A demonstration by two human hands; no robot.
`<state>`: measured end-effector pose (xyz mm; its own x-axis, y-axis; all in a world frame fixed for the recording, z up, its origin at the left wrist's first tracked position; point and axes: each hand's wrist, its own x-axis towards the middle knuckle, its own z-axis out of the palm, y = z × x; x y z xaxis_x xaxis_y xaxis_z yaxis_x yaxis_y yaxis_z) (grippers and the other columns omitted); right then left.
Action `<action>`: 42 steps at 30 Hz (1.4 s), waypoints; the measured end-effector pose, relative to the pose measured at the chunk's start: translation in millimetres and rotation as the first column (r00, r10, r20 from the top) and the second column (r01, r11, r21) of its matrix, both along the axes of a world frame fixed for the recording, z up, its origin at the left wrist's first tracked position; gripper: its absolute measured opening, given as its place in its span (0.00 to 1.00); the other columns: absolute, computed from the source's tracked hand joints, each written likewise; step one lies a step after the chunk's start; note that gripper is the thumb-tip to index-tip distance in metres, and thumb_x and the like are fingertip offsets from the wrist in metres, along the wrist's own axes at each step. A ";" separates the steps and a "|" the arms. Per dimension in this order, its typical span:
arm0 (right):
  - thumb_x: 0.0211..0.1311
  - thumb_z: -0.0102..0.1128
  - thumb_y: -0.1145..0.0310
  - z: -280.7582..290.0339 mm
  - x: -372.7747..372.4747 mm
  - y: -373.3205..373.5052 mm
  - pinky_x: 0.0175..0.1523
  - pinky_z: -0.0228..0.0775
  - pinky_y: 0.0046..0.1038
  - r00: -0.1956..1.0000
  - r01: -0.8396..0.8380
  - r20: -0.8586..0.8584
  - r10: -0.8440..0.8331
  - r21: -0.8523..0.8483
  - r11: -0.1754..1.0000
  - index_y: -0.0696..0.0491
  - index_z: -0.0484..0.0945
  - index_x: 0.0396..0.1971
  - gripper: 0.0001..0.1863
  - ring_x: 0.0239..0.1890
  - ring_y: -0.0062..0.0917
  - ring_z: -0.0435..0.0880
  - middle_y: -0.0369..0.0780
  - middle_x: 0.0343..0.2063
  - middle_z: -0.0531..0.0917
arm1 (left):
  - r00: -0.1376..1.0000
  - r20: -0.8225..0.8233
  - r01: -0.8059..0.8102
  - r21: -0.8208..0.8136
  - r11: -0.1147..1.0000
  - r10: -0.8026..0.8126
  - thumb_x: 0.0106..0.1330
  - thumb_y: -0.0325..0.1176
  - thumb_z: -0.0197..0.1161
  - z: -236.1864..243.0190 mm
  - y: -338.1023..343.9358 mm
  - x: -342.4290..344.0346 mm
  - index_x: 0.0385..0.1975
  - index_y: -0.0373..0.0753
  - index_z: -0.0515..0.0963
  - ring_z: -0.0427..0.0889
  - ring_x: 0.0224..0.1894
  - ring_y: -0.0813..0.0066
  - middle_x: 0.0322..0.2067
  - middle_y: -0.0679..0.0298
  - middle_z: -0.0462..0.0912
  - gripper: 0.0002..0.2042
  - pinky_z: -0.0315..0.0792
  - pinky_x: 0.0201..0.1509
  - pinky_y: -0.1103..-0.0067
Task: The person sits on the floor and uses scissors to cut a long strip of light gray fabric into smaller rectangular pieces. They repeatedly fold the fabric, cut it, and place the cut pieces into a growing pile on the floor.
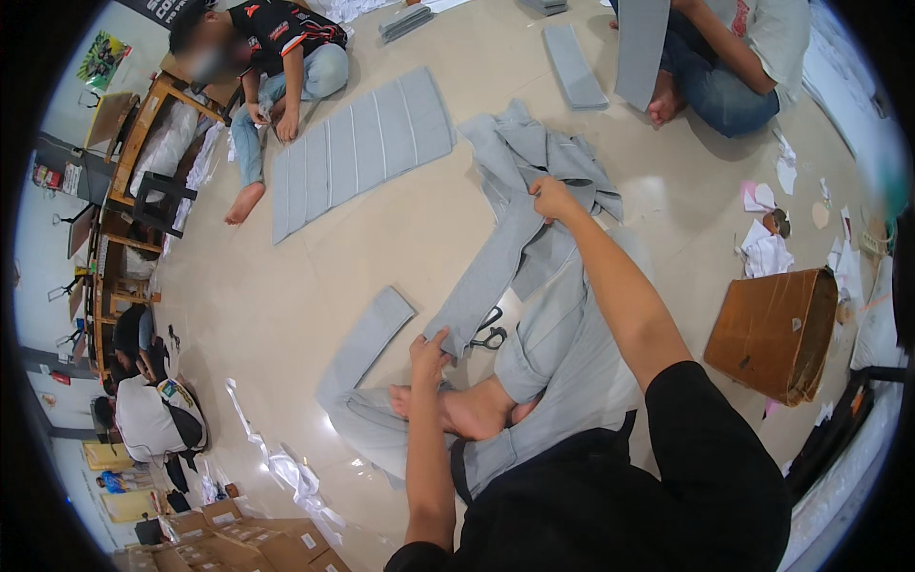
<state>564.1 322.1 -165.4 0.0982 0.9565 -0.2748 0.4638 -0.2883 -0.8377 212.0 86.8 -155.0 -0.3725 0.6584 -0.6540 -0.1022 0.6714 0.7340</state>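
Note:
My left hand pinches the lower end of a long grey fabric strip, just over my bare foot. My right hand grips the same strip farther up, beside a crumpled pile of grey fabric, so the strip runs diagonally between my hands. Black-handled scissors lie on the floor beside the strip, partly hidden by it. Another grey strip lies to the left, its near end resting by my leg.
Two co-workers sit ahead, with striped grey panels and stacked strips near them. A brown box and scraps lie at right. White strips, a backpack and cartons are at left.

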 end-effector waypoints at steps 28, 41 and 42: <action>0.70 0.63 0.66 69.1 -261.3 -53.2 0.27 0.75 0.24 0.827 -0.373 -0.407 0.389 0.120 0.920 0.61 0.79 0.47 0.14 0.27 0.19 0.82 0.40 0.31 0.86 | 0.791 -0.359 -0.212 0.600 0.772 0.496 0.73 0.41 0.67 78.8 -63.1 -282.7 0.41 0.36 0.80 0.75 0.26 0.86 0.26 0.71 0.78 0.13 0.74 0.22 0.84; 0.69 0.62 0.66 -18.6 -342.2 -105.0 0.22 0.69 0.27 0.918 -0.393 -0.036 0.396 0.062 0.917 0.62 0.79 0.37 0.12 0.18 0.24 0.81 0.40 0.20 0.80 | 0.557 -0.808 -0.146 0.132 0.980 0.192 0.76 0.43 0.57 -40.8 -119.3 -332.5 0.45 0.28 0.77 0.85 0.39 0.35 0.36 0.35 0.85 0.19 0.77 0.42 0.56; 0.69 0.62 0.65 -21.5 -339.8 -99.2 0.26 0.71 0.31 0.904 -0.428 0.040 0.427 0.121 0.896 0.62 0.79 0.38 0.13 0.20 0.29 0.82 0.44 0.21 0.81 | 0.552 -0.808 -0.159 0.142 0.977 0.207 0.76 0.44 0.57 -34.3 -116.3 -330.9 0.45 0.28 0.77 0.85 0.39 0.35 0.35 0.35 0.85 0.19 0.77 0.42 0.56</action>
<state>224.2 222.9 -186.9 -0.3253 0.9332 -0.1526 0.5288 0.0457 -0.8475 -118.8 -29.4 -189.3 -0.8458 0.5331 0.0198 0.4374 0.6717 0.5979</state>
